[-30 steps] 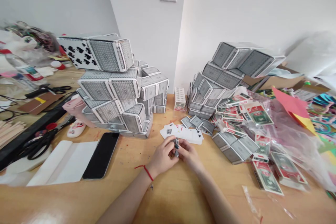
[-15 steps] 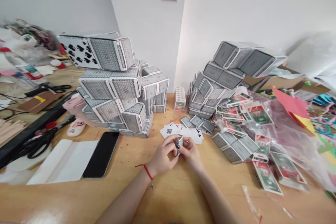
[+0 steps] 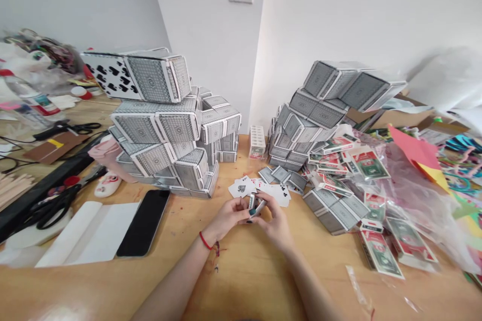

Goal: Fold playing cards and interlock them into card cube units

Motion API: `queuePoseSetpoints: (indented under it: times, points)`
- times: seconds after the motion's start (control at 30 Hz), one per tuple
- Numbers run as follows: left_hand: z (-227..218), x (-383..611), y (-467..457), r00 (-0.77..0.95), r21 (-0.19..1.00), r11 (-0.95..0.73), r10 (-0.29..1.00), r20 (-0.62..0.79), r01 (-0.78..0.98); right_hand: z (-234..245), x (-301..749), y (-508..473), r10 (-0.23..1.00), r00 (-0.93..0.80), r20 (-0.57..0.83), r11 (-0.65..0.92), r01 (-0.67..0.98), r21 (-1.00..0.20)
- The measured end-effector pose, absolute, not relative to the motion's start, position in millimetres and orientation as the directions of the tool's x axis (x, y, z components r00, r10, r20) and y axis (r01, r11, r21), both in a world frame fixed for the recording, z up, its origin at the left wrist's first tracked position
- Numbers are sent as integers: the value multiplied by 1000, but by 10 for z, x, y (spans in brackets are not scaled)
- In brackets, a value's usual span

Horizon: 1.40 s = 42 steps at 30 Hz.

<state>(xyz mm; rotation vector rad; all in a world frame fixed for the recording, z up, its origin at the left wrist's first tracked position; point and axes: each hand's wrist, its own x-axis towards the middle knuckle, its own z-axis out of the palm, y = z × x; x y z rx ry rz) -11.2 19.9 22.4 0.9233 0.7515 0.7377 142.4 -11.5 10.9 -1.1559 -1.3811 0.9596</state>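
**Hands ease apart, small piece now showing**

Your left hand (image 3: pixel 226 218), with its red string bracelet (image 3: pixel 205 241), and your right hand (image 3: pixel 276 224) have opened slightly since a moment ago. Your fingertips now pinch a small silver-and-teal piece (image 3: pixel 255 205) between them, though it is too small to identify. Playing cards (image 3: pixel 241 188) lie fanned just beyond your hands, mid-tabletop (image 3: pixel 244 281), between two heaps of card boxes (image 3: pixel 158 125) (image 3: pixel 312 115).
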Motion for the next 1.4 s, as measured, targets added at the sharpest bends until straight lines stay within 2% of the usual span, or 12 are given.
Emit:
queuePoseSetpoints:
  times: [0.17, 0.37, 0.5, 0.73, 0.87, 1.07, 1.4]
  points:
    - [278, -151, 240, 457, 943, 260, 878, -142, -207, 107, 1428, -77, 983, 87, 159, 151, 86, -985]
    - [201, -116, 250, 399, 974, 115, 916, -27, -197, 120, 1523, -29, 1000, 1, -2, -2, -198, -980]
    - [140, -66, 187, 394, 977, 72, 919, 14, -203, 143, 1536, -26, 1000, 17, -5, 0, -292, -956]
    - [171, -79, 156, 437, 997, -73, 898, 49, 39, 215, 1484, -66, 1000, -23, -4, -11, -287, -958]
    - [181, -89, 172, 405, 968, -205, 905, 130, 146, 215, 1466, -75, 999, -33, -31, -40, -313, -949]
    - [142, -102, 172, 346, 880, -361, 904, 250, 309, 67, 1436, -41, 986, -34, -165, -167, -323, -931]
    - [93, -137, 169, 365, 723, -517, 851, 377, 459, -46, 1407, -29, 983, -70, -172, -185, -303, -935]
